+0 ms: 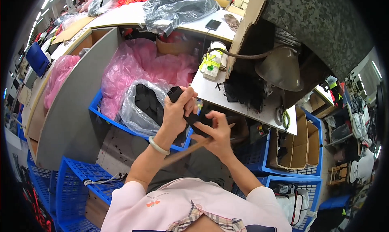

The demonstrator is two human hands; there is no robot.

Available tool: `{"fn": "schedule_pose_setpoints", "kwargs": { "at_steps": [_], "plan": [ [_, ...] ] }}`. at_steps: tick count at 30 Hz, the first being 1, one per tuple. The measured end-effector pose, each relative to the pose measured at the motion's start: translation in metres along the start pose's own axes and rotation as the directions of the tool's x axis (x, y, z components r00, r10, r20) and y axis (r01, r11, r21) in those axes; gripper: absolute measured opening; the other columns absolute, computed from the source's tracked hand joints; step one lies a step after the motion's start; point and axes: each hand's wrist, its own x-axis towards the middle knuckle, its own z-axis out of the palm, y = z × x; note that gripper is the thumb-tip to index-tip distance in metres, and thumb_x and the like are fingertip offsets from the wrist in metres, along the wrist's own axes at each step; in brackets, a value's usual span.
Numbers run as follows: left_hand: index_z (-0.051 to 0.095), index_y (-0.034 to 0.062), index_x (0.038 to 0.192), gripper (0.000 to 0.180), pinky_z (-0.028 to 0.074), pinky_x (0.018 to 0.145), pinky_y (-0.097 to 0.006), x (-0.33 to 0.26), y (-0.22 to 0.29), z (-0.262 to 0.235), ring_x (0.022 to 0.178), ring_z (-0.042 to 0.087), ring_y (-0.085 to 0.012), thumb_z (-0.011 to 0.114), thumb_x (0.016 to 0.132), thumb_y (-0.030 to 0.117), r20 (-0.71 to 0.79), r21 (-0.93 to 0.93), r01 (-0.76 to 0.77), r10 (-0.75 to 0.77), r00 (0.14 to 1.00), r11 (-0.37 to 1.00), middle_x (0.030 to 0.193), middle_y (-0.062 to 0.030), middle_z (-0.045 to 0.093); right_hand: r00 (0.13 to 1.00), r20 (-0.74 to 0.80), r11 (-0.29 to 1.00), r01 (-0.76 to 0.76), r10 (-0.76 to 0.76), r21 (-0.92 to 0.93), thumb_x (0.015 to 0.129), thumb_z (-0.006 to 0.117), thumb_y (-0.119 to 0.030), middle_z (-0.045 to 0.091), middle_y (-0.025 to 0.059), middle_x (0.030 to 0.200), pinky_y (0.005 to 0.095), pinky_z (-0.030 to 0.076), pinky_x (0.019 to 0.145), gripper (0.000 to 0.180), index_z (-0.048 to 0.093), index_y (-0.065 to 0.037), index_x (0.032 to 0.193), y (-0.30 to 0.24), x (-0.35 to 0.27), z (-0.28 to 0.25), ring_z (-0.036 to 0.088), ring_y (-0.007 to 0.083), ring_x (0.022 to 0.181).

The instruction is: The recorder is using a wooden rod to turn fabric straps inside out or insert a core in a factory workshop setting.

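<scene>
A black fabric strip [175, 94], folded or rolled at its upper end, runs between my two hands over the near edge of a blue crate. My left hand [176, 113], with a pale bangle at the wrist, is closed around its upper part. Lower and to the right, my right hand [218, 138] has its fingers bent against the strip's other end, apparently gripping it. Just behind my left hand, a clear plastic bag [131, 106] holds several black fabric pieces [148, 100]. A long tan strip [182, 156] passes below my right hand; its kind is unclear.
Pink plastic bagging [135, 59] fills the blue crate [133, 131] and the shelf behind. At right, a lamp [281, 70] hangs over a white table [208, 90] bearing black scraps [245, 94]. More blue crates [75, 191] flank me. A phone [213, 25] lies on the far table.
</scene>
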Motion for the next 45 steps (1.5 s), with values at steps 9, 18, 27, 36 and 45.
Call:
{"fn": "schedule_pose_setpoints", "kwargs": {
  "at_steps": [9,18,27,36,45],
  "plan": [
    [0.054,-0.0008,0.115,0.051,0.047,0.066,-0.022,-0.018,-0.031,0.002,0.068,0.056,-0.0103,0.075,0.069,0.006,0.301,0.834,-0.462,0.452,0.839,0.303,0.077,-0.0026,0.058,0.982,-0.032,0.924,-0.161,0.184,0.347,0.065,0.081,-0.015,0.05,0.001,0.087,0.0199,0.035,0.056,0.038,0.065,0.0,0.096,-0.028,0.047,-0.014,0.046,0.0075,0.067],
    [0.058,-0.0013,0.106,0.031,0.049,0.071,-0.025,-0.035,-0.022,0.015,0.081,0.062,-0.0113,0.062,0.075,-0.004,0.223,0.78,-0.348,0.289,0.931,0.52,0.087,-0.0089,0.066,0.966,0.008,0.811,-0.222,0.259,0.541,0.069,0.071,-0.001,0.053,0.0048,0.073,0.0227,0.042,0.056,0.015,0.062,0.003,0.08,-0.031,0.041,-0.008,0.051,0.0103,0.063],
    [0.062,-0.0009,0.098,0.021,0.049,0.065,-0.027,-0.029,-0.008,0.022,0.072,0.064,-0.0163,0.067,0.078,0.004,0.282,0.866,-0.318,0.147,0.948,0.386,0.081,-0.0105,0.066,0.955,0.14,0.776,-0.295,0.262,0.558,0.075,0.067,-0.008,0.055,0.0022,0.074,0.0233,0.037,0.055,0.012,0.069,0.0,0.083,-0.015,0.064,-0.054,0.05,0.009,0.063],
    [0.055,-0.0006,0.097,0.025,0.045,0.064,-0.043,-0.033,-0.014,0.0,0.076,0.056,-0.0424,0.063,0.074,0.004,0.501,0.864,-0.485,0.142,0.854,-0.135,0.079,-0.0217,0.057,0.917,0.235,0.875,-0.383,0.322,0.296,0.07,0.061,-0.013,0.053,0.0091,0.055,0.0301,0.038,0.049,0.016,0.06,0.003,0.067,-0.009,0.044,-0.022,0.048,0.0125,0.052],
    [0.059,-0.0041,0.095,0.025,0.044,0.052,-0.031,-0.036,-0.016,-0.017,0.056,0.058,-0.0232,0.055,0.091,0.02,0.026,0.816,0.119,-0.242,0.97,0.566,0.068,-0.0118,0.06,0.889,0.191,0.571,-0.419,0.417,0.706,0.077,0.072,-0.018,0.054,0.0004,0.083,0.0219,0.038,0.055,0.028,0.063,0.0,0.096,0.0,0.035,-0.027,0.049,0.007,0.063]
  ]
}}
